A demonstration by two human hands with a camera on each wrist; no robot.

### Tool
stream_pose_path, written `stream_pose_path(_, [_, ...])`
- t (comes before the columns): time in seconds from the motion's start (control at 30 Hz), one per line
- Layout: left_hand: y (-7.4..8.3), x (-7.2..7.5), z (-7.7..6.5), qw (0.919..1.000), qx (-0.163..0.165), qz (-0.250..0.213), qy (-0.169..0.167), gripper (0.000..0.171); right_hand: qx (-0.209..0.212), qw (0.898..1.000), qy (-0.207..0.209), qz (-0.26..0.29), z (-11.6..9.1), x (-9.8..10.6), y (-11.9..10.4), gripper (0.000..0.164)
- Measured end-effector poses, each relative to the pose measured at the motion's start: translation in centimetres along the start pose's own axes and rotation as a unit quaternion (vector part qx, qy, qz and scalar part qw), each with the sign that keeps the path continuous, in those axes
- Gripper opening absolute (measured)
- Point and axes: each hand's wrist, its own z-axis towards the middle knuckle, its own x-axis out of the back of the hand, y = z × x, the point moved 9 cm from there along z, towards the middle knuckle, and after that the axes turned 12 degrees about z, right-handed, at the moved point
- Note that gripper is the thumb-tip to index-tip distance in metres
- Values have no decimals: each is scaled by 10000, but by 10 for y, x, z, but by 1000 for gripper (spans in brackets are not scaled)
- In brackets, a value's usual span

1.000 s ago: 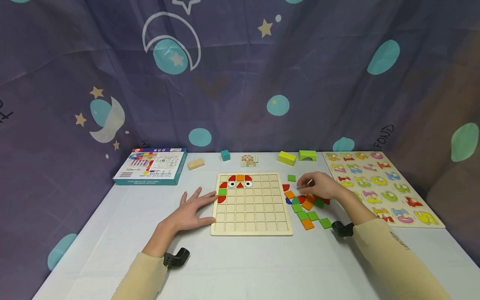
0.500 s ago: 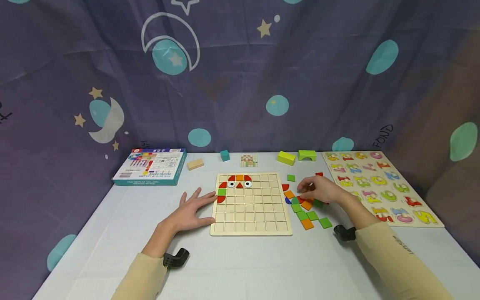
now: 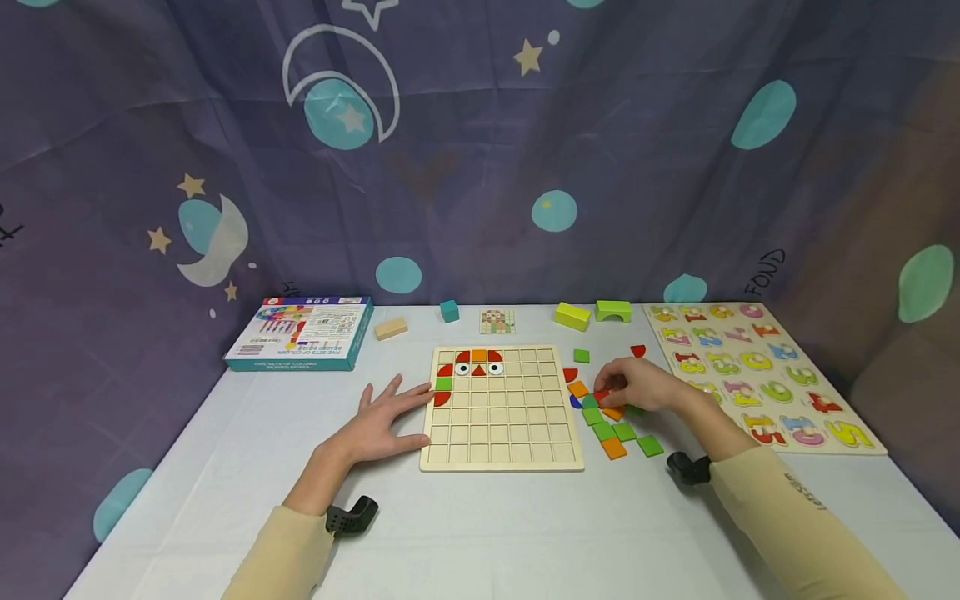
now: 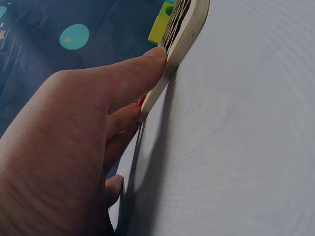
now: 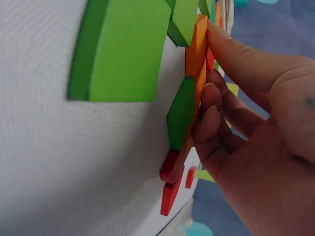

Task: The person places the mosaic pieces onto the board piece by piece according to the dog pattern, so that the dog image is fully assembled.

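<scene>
The wooden grid board (image 3: 502, 429) lies on the table, with several tiles set at its upper left: red curved ones, an orange one, a green square (image 3: 444, 384) and two eye tiles. My left hand (image 3: 377, 428) is spread, its thumb and fingertips touching the board's left edge, as the left wrist view also shows. Right of the board, my right hand (image 3: 642, 385) reaches into a loose pile of tiles. Thumb and fingers pinch a red tile (image 5: 210, 58), mostly hidden by them. Orange and green tiles (image 5: 181, 113) lie right beside the fingertips.
A number puzzle board (image 3: 780, 392) lies at the right. Behind the grid board are a small pattern card (image 3: 498, 322), a teal cube (image 3: 449, 312), a wooden block (image 3: 392, 328) and yellow-green blocks (image 3: 573, 317). A flat box (image 3: 300, 333) lies back left.
My right hand has shifted slightly toward the near side within the pile and its fingers have closed on a red tile. Another red tile behind the hand has come into view. My left hand stays put.
</scene>
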Motion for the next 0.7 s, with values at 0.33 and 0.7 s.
stream_pose_path(0.33, [0, -1, 0, 10000, 30, 16, -45, 76, 91, 9996, -191, 182, -3, 0, -10, 6])
stream_pose_path(0.7, [1, 1, -1, 10000, 13, 14, -14, 75, 477, 9979, -95, 416, 5, 4, -28, 11])
